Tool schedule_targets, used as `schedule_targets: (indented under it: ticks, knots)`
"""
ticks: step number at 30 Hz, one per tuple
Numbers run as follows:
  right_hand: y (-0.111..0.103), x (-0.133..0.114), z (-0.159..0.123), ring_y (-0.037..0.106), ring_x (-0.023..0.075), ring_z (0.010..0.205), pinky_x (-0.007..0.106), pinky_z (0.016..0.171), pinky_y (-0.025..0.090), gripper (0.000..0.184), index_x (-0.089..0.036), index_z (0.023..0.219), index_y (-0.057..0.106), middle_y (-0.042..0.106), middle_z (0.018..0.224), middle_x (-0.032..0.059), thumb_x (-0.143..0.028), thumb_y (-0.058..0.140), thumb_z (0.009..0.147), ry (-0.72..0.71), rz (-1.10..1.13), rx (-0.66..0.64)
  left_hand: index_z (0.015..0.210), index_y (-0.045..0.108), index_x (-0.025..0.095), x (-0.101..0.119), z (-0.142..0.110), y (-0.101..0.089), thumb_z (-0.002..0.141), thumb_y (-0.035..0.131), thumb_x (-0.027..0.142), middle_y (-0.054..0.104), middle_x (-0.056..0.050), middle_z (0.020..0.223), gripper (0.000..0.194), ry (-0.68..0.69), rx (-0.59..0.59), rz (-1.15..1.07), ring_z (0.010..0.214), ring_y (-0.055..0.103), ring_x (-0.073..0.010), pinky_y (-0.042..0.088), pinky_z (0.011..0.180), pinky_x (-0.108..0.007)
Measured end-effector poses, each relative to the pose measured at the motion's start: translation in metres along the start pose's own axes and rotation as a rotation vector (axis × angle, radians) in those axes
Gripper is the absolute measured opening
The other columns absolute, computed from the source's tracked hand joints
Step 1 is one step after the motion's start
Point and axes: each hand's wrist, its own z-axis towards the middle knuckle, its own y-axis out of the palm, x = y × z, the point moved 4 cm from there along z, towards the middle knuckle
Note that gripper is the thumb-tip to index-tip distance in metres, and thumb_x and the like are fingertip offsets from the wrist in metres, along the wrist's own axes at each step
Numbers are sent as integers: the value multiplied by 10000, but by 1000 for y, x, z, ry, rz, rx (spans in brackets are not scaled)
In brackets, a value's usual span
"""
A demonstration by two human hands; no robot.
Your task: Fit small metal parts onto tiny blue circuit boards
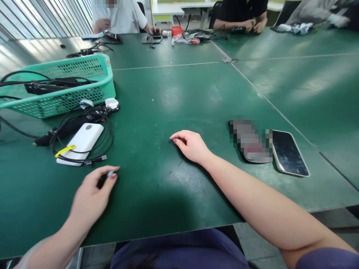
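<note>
My left hand [94, 190] rests on the green table [174, 97] near its front edge, fingers pinched on a small grey object [110, 173] that I cannot name. Just beyond it lies a white power bank [81, 142] with a yellow tag, ringed by a coiled black cable [84, 125]. My right hand [192, 145] lies on the table's middle with its fingers curled loosely inward; nothing shows in them. To its right are a blurred dark item [249, 140] and a phone [288, 152] lying face up.
A teal plastic basket [70, 89] with black cables and a dark device stands at the left. At the far edge other people sit with their hands on devices, beside a small red box [177, 30] and more cables. A seam runs across the tabletop.
</note>
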Motion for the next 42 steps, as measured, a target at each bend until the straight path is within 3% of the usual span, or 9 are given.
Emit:
schedule_targets:
  ticks: [5,9,14,18,26,29,32,39,42]
  knots:
    - [0,2,0,644,154,831,320,799,504,183,-209,929,723,725,889,36,-192,551,869,-4,-29,-5,956,628,212,95,32,80,845,570,354,690,-71,1050,189,207,-209,-357,1018,605,-210,407,968,-373]
    - [-3,7,1,655,166,912,355,877,501,202,-217,929,720,730,944,38,-148,542,862,38,-56,17,932,599,184,124,55,108,842,582,290,688,-73,1033,140,161,-209,-697,992,615,-169,411,977,-344]
    - [-4,9,2,629,200,1011,387,942,495,227,-183,974,711,690,1022,81,-105,560,824,57,-86,72,918,605,174,119,60,108,831,611,271,673,-66,1053,130,162,-198,-813,1058,590,-158,371,1029,-328]
    - [-6,15,9,474,312,1280,536,1082,377,396,-124,1214,619,553,1337,187,-168,588,822,77,-253,174,931,609,173,115,58,112,841,605,276,652,-75,1132,137,167,-267,-842,1103,569,-158,355,1048,-324]
    - [11,12,2,285,311,1437,559,1174,247,484,-131,1349,524,426,1485,167,-228,536,875,9,-272,-182,904,599,181,111,63,116,787,674,263,628,-56,1127,161,52,-308,-1047,1149,548,-158,348,1077,-347]
    - [13,-8,-10,340,259,1416,498,1171,302,513,-164,1390,482,439,1481,136,-216,521,882,-58,-145,-266,884,602,176,110,64,114,784,672,219,625,-41,1053,129,1,-291,-1114,1080,572,-145,383,1054,-344]
    - [7,-18,-12,435,204,1363,450,1162,339,523,-200,1415,448,470,1464,106,-182,495,895,-39,-59,-187,881,609,174,110,64,114,826,629,219,611,-38,1051,73,-23,-290,-1148,1064,579,-137,415,1033,-341]
    - [8,-11,-8,475,282,1323,483,1121,394,368,-140,1202,663,595,1342,125,-201,629,840,-155,-279,-245,885,623,175,107,68,114,804,661,230,616,-33,1042,104,-43,-284,-1174,996,599,-126,459,954,-314]
    - [2,-4,-5,599,258,1164,468,1041,469,259,-160,1070,729,704,1171,102,-141,584,857,-133,-364,-128,891,649,168,106,72,115,734,734,222,626,-9,903,186,-12,-267,-1147,851,591,-97,474,835,-262]
